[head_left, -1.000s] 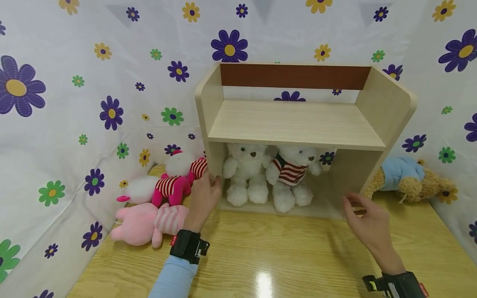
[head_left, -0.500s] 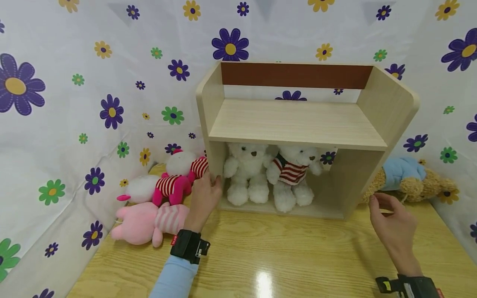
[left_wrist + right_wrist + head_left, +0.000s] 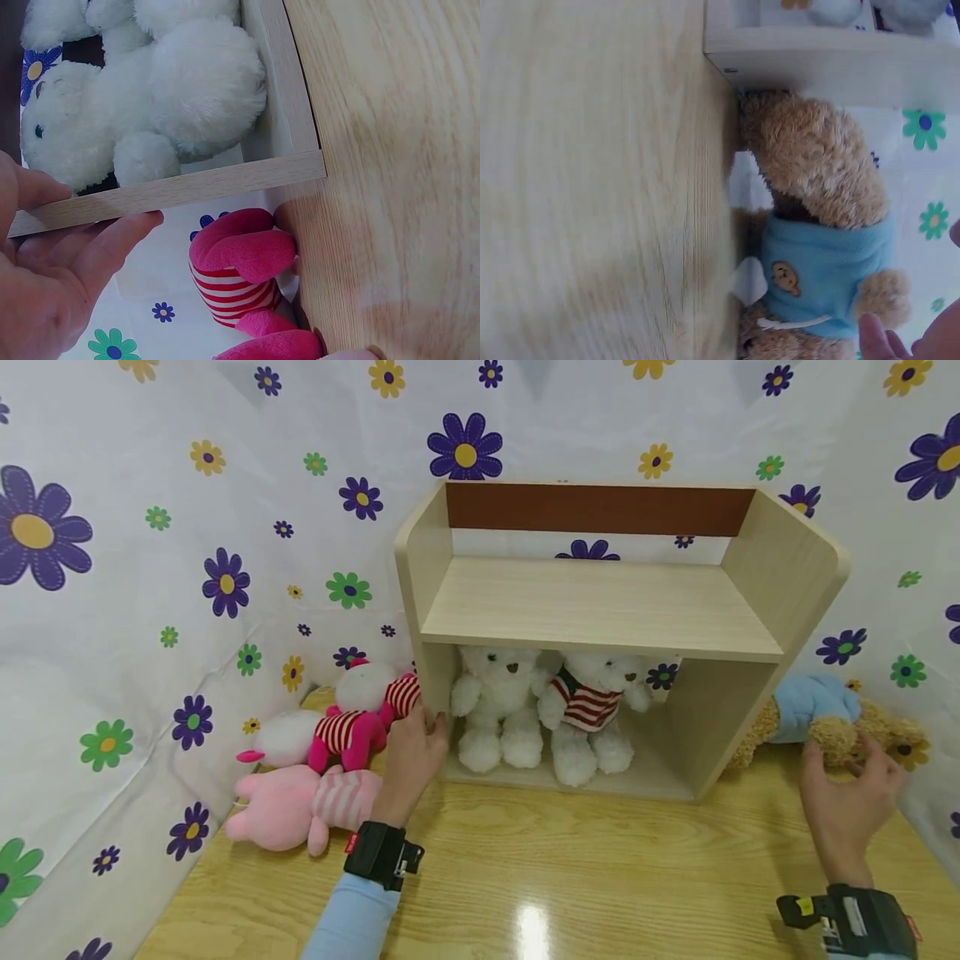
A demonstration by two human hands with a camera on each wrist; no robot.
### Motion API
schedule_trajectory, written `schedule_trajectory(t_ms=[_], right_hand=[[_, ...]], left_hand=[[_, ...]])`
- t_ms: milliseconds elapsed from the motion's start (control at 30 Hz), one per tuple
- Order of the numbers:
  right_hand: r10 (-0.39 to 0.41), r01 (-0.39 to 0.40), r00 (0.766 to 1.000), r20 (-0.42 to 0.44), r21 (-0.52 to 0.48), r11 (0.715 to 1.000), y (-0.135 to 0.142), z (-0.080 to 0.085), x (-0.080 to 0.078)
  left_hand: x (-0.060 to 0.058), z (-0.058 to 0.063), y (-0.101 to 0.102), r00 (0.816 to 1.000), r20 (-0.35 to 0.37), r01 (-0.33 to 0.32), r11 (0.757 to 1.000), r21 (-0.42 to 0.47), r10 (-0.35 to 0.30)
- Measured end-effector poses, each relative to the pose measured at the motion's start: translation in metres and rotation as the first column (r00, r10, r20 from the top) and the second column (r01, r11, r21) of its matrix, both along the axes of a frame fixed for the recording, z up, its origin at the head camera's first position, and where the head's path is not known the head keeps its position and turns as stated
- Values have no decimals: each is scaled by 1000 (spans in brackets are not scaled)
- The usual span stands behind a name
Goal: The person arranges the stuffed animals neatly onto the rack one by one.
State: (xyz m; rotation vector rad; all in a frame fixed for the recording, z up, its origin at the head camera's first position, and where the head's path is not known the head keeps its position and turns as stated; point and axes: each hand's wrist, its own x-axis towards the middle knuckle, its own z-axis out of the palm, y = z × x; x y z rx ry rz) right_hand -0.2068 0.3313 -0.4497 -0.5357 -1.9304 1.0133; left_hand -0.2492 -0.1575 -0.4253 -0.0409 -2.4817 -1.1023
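My left hand (image 3: 408, 767) grips the front edge of the left side panel of a two-tier wooden shelf (image 3: 600, 602). In the left wrist view the panel (image 3: 202, 186) lies between the thumb and the fingers. My right hand (image 3: 851, 806) is at a brown teddy bear (image 3: 813, 710) in a blue top, lying right of the shelf. Its fingers are parted beside the bear's arm (image 3: 885, 296); contact cannot be made out. A plain white teddy bear (image 3: 498, 718) and a white teddy bear in a striped top (image 3: 592, 718) sit on the lower tier.
Left of the shelf lie a pink plush toy (image 3: 281, 806) and two white-headed plush toys in red stripes, one in front (image 3: 345, 739) and one behind (image 3: 363, 685). All stand on a wooden table (image 3: 600, 868). A flowered cloth (image 3: 247, 510) hangs behind.
My right hand has moved right, from the shelf's lower right front to the brown teddy bear, its fingers parting. The left hand has stayed on the side panel.
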Motion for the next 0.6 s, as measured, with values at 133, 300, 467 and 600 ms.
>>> schedule_trajectory(t_ms=[133,300,467,600], right_hand=[[55,-35,992,118,-159,987,10,2,-8],[120,-36,981,154,-459,888,21,5,-17],[157,-76,987,40,-742,666,29,9,-22],[198,-135,979,-44,-869,476,37,13,-24]], left_hand=[[1,0,1,1000,25,4,1000,10,-4],[1,0,3,999,40,3,1000,7,-3],[-1,0,3,1000,17,2,1000,-7,-1],[-2,0,3,1000,-3,-5,1000,-29,5]])
